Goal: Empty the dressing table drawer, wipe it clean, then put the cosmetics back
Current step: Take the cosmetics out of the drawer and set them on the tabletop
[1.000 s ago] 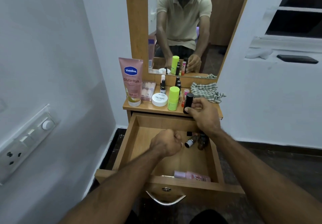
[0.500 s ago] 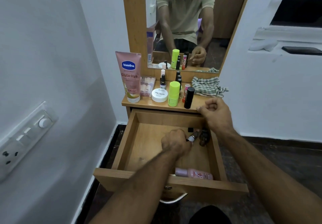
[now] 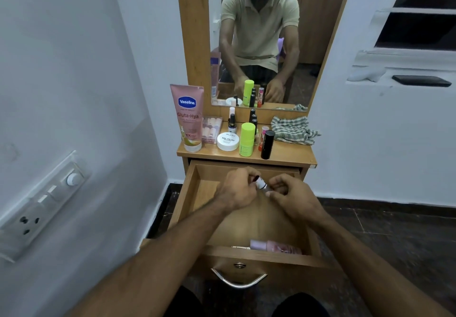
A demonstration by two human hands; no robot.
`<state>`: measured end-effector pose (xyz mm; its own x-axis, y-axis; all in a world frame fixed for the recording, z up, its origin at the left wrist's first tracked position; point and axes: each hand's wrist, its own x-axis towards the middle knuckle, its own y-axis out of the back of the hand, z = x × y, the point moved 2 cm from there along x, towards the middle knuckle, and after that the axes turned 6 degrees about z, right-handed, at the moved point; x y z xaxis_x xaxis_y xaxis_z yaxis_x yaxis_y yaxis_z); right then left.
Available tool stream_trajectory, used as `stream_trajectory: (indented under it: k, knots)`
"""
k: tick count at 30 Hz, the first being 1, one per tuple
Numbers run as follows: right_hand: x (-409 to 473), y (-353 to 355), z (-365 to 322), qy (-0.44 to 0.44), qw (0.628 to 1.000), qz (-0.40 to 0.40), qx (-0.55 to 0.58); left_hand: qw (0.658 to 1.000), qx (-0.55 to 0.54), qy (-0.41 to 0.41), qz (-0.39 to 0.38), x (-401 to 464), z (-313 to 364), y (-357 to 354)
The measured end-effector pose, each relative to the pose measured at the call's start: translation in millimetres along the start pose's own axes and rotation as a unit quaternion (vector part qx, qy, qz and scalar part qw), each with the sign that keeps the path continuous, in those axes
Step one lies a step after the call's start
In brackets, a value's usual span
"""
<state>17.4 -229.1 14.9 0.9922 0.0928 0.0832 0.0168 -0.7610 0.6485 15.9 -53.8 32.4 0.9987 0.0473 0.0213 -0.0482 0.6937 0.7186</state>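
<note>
1. Wooden surface [image 3: 291, 155] under the mirror is pretty crowded.
2. Left side: pink Vaseline tube [image 3: 188, 117] standing up, white nail polish jar [image 3: 228, 141] next to it.
3. Middle: lime green bottle [image 3: 247, 139], black stick [image 3: 267, 144].
4. Right: crumpled checked cloth [image 3: 293, 129].

A white switchboard [image 3: 42, 203] sits on the left wall; a dark phone [image 3: 420, 80] lies on the window ledge [image 3: 394, 70].

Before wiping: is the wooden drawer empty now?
Not empty: a pink bottle lies inside the open wooden drawer, against its front wall.
</note>
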Motion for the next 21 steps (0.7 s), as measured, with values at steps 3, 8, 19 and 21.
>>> stream_trajectory:
  k: [3, 8, 19, 21]
  knots:
    - [-5, -3, -11, 0.000, 1.000, -0.008, 0.022, 0.998, -0.038, -0.056, 0.020, -5, 4, 11]
    - [-13, 6, -22, 0.001, 0.992, -0.002, 0.125, 0.988, -0.116, -0.090, 0.052, -13, 10, 19]
    - [-10, 43, -39, 0.011, 0.990, 0.091, 0.107, 0.982, -0.135, -0.108, 0.081, -20, 37, 25]
    - [0, 52, -37, 0.016, 0.988, 0.128, 0.086, 0.987, -0.109, -0.098, 0.066, -20, 33, 21]
